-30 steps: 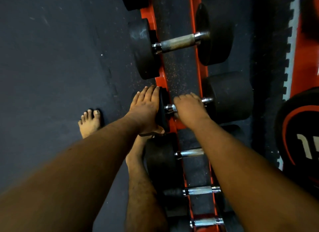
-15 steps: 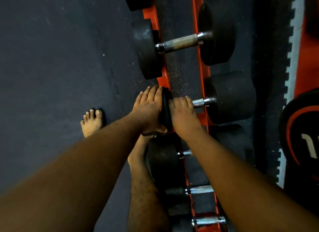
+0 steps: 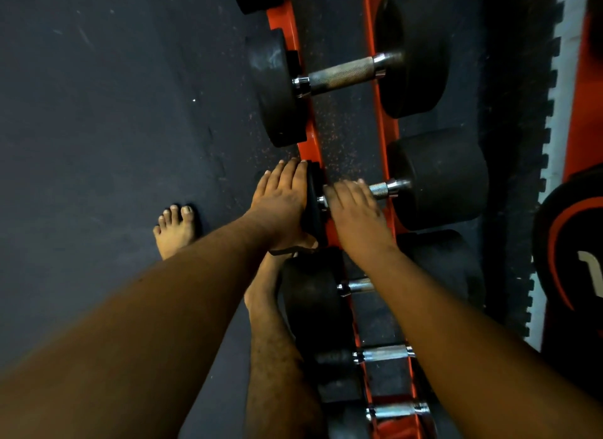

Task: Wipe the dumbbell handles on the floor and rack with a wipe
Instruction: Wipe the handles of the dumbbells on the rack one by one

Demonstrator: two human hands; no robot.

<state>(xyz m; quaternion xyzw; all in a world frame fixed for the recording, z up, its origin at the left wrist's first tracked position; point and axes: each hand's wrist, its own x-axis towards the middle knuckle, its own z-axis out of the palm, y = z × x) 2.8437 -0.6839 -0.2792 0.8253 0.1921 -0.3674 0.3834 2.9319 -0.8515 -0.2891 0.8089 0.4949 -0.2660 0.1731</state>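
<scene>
My left hand (image 3: 280,203) lies flat against the dumbbell's near head (image 3: 313,200) to steady it while my right hand (image 3: 354,206) curls over its handle (image 3: 378,188), wipe unseen.

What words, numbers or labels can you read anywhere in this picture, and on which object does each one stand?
Black and orange weight plate at the right edge: a pale mark that looks like part of a numeral, cut off by the frame, so it cannot be read.
Dumbbells and orange rack: no readable text.
</scene>
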